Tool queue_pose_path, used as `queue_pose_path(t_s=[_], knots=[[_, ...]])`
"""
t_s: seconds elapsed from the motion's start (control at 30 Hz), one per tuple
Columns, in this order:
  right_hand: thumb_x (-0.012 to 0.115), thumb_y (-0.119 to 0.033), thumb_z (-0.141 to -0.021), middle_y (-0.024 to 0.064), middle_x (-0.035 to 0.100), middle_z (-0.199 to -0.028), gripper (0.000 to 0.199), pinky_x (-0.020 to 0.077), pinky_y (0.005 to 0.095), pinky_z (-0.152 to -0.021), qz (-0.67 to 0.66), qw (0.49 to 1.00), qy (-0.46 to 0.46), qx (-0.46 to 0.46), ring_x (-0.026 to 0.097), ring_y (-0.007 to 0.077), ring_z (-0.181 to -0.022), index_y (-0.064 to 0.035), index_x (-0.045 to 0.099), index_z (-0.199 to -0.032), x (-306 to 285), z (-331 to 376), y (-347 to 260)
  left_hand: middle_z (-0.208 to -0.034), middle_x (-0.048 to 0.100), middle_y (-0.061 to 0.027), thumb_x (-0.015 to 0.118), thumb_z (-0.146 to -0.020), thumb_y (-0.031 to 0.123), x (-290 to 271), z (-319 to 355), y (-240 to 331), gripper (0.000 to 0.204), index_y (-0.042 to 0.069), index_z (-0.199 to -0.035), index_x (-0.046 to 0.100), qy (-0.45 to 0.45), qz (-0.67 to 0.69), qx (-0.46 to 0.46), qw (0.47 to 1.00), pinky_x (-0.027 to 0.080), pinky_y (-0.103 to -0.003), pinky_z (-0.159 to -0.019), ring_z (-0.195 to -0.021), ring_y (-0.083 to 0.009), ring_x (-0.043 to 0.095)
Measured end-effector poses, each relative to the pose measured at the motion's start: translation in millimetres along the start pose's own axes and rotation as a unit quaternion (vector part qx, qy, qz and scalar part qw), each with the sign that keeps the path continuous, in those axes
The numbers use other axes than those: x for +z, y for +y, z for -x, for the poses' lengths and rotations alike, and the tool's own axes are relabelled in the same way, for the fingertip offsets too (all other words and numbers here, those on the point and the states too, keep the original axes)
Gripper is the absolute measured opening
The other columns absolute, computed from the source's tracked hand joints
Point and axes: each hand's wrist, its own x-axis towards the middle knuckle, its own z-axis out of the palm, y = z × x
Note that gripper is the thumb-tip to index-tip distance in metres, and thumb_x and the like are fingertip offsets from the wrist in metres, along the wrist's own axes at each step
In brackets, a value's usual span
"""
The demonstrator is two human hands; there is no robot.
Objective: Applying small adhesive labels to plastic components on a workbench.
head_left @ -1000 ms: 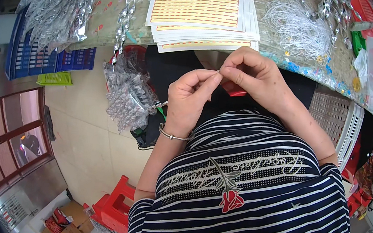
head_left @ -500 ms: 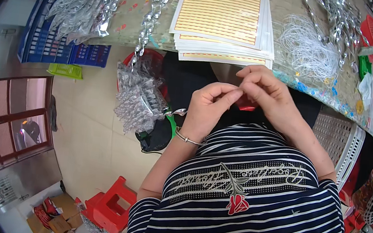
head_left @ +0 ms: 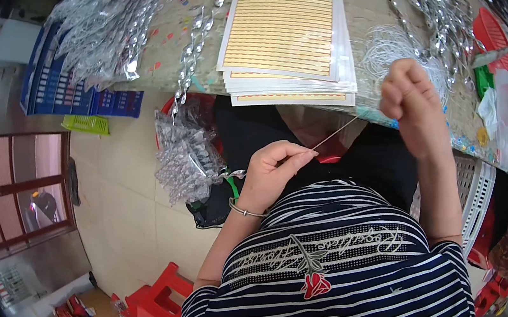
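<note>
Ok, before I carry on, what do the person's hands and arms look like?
Both the left hand and right hand are ungloved. A thin, silver-coloured bangle circles the left wrist; none shows on the right. The short sleeves are dark navy with white stripes.

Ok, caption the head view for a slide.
The left hand pinches a thin strand that slants toward the right hand, near a stack of patterned sheets on the table.

A pale tiled floor (head_left: 118, 211) lay beside a brown-framed window (head_left: 16, 184); a red stool (head_left: 148, 305) stood below the worn, paint-flecked surface (head_left: 170, 41).
</note>
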Motion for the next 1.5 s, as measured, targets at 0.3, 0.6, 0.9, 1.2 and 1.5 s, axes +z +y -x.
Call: queue_pose_path(t_s=[0.3, 0.6, 0.9, 1.2, 1.5], knots=[[0.049, -0.022, -0.098, -0.0020, 0.050, -0.073, 0.015, 0.0400, 0.0199, -0.061, 0.105, 0.993, -0.018, 0.047, 0.046, 0.0058, -0.063, -0.0082, 0.049, -0.091, 13.3, -9.7, -1.8, -0.102, 0.064, -0.0074, 0.062, -0.084, -0.004, -2.2, 2.2, -27.5, 0.047, 0.000, -0.129, 0.051, -0.055, -0.035, -0.033, 0.997, 0.049, -0.026, -0.085, -0.101, -0.0162, 0.062], [0.049, -0.022, -0.098, -0.0012, 0.055, -0.077, 0.016, 0.0428, 0.0198, -0.064, 0.224, 0.974, 0.004, 0.011, 0.050, 0.0047, -0.067, -0.0076, 0.052, -0.090, -27.0, -76.0, -19.4, -0.089, 0.066, -0.0030, 0.062, -0.087, 0.004, -48.7, 36.8, -43.7, 0.029, 0.000, -0.116, 0.061, 0.064, -0.031, -0.150, 0.986, 0.047, -0.020, -0.065, -0.073, -0.0063, 0.057], [0.059, -0.022, -0.089, 0.0136, 0.062, -0.093, 0.024, 0.0487, 0.0368, -0.079, 0.731, 0.637, 0.136, -0.205, 0.060, 0.0281, -0.086, -0.0023, 0.061, -0.103, -145.1, -157.2, -12.7, -0.094, 0.062, -0.0052, 0.055, -0.094, 0.015, -133.6, -48.2, -23.2, 0.029, -0.001, -0.117, 0.059, 0.256, -0.293, 0.051, 0.920, 0.042, -0.021, -0.066, -0.079, -0.0067, 0.052], [0.065, -0.025, -0.080, 0.0168, 0.062, -0.090, 0.026, 0.0469, 0.0437, -0.081, 0.806, 0.550, 0.185, -0.120, 0.058, 0.0384, -0.089, -0.0016, 0.058, -0.089, -179.8, -169.7, -21.0, -0.090, 0.058, -0.0220, 0.053, -0.088, 0.007, -182.1, -131.6, -8.7, 0.028, -0.002, -0.114, 0.058, 0.236, -0.552, 0.115, 0.791, 0.042, -0.044, -0.083, -0.089, -0.0376, 0.054], [0.054, -0.024, -0.094, -0.0004, 0.048, -0.068, 0.019, 0.0398, 0.0239, -0.049, 0.440, 0.873, 0.206, -0.043, 0.045, 0.0079, -0.055, -0.0059, 0.050, -0.092, -132.0, -127.5, -74.8, -0.093, 0.057, -0.0187, 0.058, -0.084, 0.003, -190.0, -168.0, -12.5, 0.038, 0.005, -0.121, 0.057, 0.225, -0.596, 0.088, 0.765, 0.042, -0.044, -0.082, -0.091, -0.0369, 0.053]])
